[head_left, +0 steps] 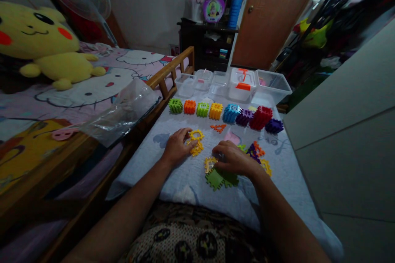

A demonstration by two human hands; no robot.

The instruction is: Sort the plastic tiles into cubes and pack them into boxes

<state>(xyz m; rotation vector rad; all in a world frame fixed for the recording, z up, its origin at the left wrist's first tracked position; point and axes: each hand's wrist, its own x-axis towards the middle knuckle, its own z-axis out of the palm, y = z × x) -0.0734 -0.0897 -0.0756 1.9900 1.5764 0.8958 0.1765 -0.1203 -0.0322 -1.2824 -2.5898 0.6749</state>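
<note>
My left hand [178, 148] is curled at two yellow notched building tiles, its thumb on the nearer tile [197, 148]. The farther yellow tile [196, 134], with a round opening, lies against it. My right hand [232, 158] is bent over the cloth with its fingers drawn together; what is between them is hidden. Right by its thumb lies a yellow window tile [210, 164], and below are green tiles [215, 178]. Partly behind the right hand are loose purple [253, 153], orange [258, 148] and yellow [266, 167] pieces.
Colour-sorted tile stacks, including orange [189, 107], blue [231, 113] and red [261, 118], form a row across the table. Orange triangular pieces [218, 128] lie before them. Clear plastic boxes [242, 84] stand behind. A wooden bed rail [168, 72] runs along the left, a white cabinet [348, 131] right.
</note>
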